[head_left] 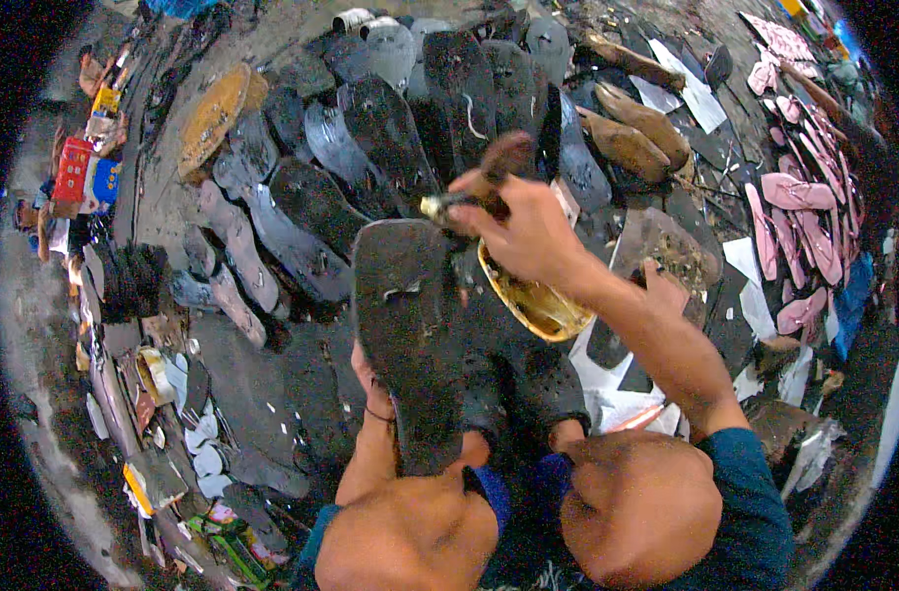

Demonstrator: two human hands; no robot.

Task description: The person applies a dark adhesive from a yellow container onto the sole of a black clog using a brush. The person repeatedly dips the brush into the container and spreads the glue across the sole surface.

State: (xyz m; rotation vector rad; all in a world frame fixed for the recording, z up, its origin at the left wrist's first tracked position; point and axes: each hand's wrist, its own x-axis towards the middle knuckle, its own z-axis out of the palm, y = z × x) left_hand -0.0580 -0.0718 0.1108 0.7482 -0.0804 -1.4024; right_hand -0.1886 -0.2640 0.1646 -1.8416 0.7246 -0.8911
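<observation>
A dark, foot-shaped shoe sole point(405, 305) stands nearly upright in front of me, above my bare knees. My left hand point(363, 374) is closed on its left edge from behind, and most of the fingers are hidden. In my right hand point(528, 227) is a brush point(503, 158) with a brown handle. Its pale, glue-coloured tip point(432, 207) is at the top edge of the sole; whether it touches cannot be made out. Below that hand is a container point(533, 300) coated inside with yellowish glue.
Many dark soles point(370, 128) lie overlapping on the ground ahead. Brown shoe lasts point(632, 133) lie at far right, and pink straps point(804, 217) are heaped beyond. White paper scraps point(622, 404) are near my feet. Boxes point(72, 169) and offcuts point(208, 448) line the left side.
</observation>
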